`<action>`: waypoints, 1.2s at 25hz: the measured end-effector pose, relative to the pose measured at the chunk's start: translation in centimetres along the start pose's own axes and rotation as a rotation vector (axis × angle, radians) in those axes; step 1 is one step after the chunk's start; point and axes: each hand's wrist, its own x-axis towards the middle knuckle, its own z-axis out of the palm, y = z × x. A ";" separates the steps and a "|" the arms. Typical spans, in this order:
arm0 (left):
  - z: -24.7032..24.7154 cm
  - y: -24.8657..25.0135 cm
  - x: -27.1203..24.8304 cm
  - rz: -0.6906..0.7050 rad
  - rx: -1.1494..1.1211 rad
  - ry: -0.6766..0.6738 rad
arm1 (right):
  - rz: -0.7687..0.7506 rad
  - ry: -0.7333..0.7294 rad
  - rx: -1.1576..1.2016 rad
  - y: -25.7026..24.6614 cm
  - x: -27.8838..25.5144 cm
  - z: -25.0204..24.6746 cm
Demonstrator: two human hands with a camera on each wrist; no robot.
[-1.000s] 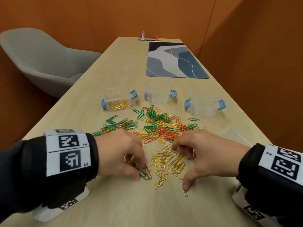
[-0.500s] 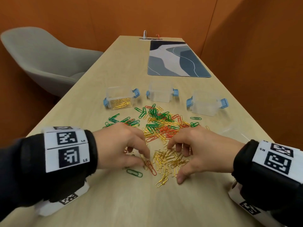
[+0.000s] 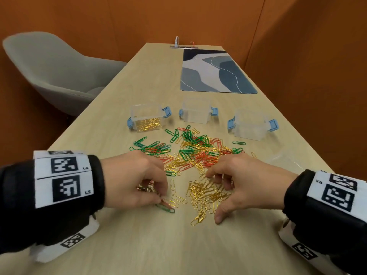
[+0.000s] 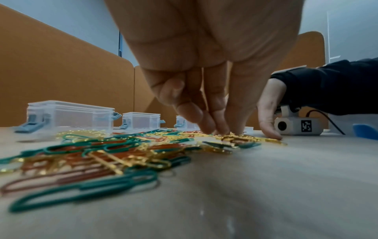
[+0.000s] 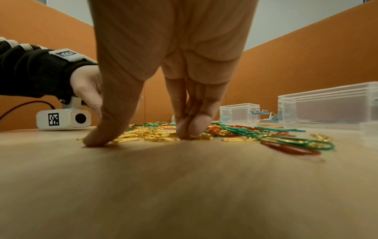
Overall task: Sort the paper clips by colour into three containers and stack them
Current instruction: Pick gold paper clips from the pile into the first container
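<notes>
A mixed heap of green, red and gold paper clips (image 3: 198, 149) lies mid-table. Nearer me is a separate pile of gold clips (image 3: 204, 195). My left hand (image 3: 160, 195) pinches a small bunch of gold clips under its curled fingers; one green clip (image 3: 165, 208) lies by its thumb. My right hand (image 3: 220, 197) is spread over the gold pile, fingertips (image 5: 188, 132) pressing on clips and thumb flat on the table. Behind the heap stand three clear containers with blue latches: the left one (image 3: 147, 120) holds gold clips, while the middle (image 3: 196, 113) and right (image 3: 251, 126) ones hold none.
A clear lid (image 3: 286, 161) lies at the right, near the table edge. A blue-grey mat (image 3: 214, 74) covers the far end of the table (image 3: 178, 245). A grey chair (image 3: 59, 72) stands off the left side. Orange walls enclose the table.
My left hand pushed a green and a red clip out of the gold pile and gathered gold clips. My right thumb slid inward toward the pile.
</notes>
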 end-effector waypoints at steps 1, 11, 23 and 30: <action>-0.1 0.4 0.2 -0.066 0.018 0.014 | -0.003 -0.015 -0.001 -0.4 0.2 0.1; 0.2 3.0 4.0 -0.411 0.064 -0.041 | -0.004 0.045 0.074 -1.0 1.0 0.1; 1.7 4.3 6.2 -0.406 0.094 -0.126 | 0.018 -0.006 0.134 -1.1 1.3 0.3; 1.2 3.7 6.2 -0.409 -0.011 -0.143 | 0.026 0.045 0.120 -1.2 1.0 0.2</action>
